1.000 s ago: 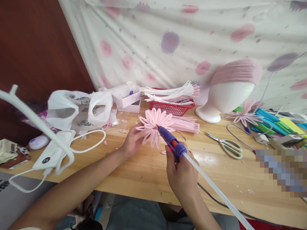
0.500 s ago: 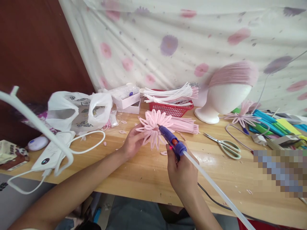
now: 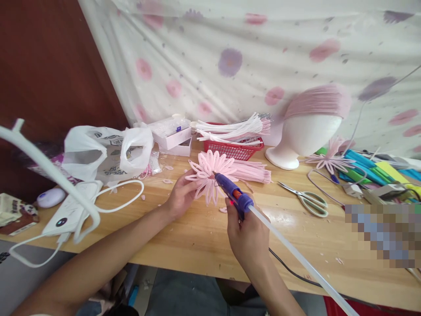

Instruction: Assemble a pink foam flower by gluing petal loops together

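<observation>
A pink flower of looped pipe cleaners (image 3: 212, 172) is held above the wooden table, with the fingers of my left hand (image 3: 181, 195) closed on its left side. My right hand (image 3: 250, 239) is wrapped round a blue hot glue gun (image 3: 233, 189), and a small red light glows near my thumb. The gun's nozzle points into the flower from the right, at or close to its middle; whether it touches I cannot tell. A long translucent glue stick (image 3: 299, 254) sticks out of the gun's back end. Behind the flower lies a bundle of pink pipe cleaners (image 3: 253, 171).
White and pink pipe cleaners fill a red basket (image 3: 241, 151). Scissors (image 3: 311, 199) lie to the right, below a white foam head (image 3: 302, 136). Left stand a plastic bag (image 3: 108, 153), a power bank (image 3: 69, 210) and a white bent stand (image 3: 52, 175). A black cord trails right.
The view has shifted very slightly, so things on the right sit a little further left. Both hands, the flower and the glue gun keep almost the same positions relative to one another.
</observation>
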{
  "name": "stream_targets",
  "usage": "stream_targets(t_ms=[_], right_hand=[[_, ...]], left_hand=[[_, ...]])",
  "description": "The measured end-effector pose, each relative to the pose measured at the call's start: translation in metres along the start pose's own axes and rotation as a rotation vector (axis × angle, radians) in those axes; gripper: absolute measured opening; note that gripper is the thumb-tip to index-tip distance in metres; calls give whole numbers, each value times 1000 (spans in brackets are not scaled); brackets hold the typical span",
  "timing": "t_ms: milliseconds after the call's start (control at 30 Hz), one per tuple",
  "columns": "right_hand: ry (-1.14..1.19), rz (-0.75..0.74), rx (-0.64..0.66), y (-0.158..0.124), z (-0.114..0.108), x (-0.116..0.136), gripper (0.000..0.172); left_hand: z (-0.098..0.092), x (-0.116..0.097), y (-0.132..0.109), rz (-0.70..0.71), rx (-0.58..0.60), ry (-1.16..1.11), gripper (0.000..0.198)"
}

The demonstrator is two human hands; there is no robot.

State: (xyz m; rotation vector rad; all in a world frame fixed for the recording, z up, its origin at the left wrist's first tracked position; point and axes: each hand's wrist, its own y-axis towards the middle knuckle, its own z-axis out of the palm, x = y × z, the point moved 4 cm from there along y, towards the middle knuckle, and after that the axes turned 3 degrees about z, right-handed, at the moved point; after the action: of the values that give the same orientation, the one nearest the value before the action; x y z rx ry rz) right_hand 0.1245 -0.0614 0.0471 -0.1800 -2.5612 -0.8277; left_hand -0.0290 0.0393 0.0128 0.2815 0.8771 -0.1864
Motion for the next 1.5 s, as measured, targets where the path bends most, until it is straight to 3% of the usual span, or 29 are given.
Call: stream_targets(t_ms=[100,467,1500], right_hand=[[-6,-70,-16,0,0,-1,31],[2,44,21,-1,1,-3,34],[53,41,-21,-2,0,-5,32]], left_hand=[[-1,-1,0,7,-15,3,29],[-1,0,-1,-6,-11,6,30],[-1,-2,-1,-9,-19,18,30]])
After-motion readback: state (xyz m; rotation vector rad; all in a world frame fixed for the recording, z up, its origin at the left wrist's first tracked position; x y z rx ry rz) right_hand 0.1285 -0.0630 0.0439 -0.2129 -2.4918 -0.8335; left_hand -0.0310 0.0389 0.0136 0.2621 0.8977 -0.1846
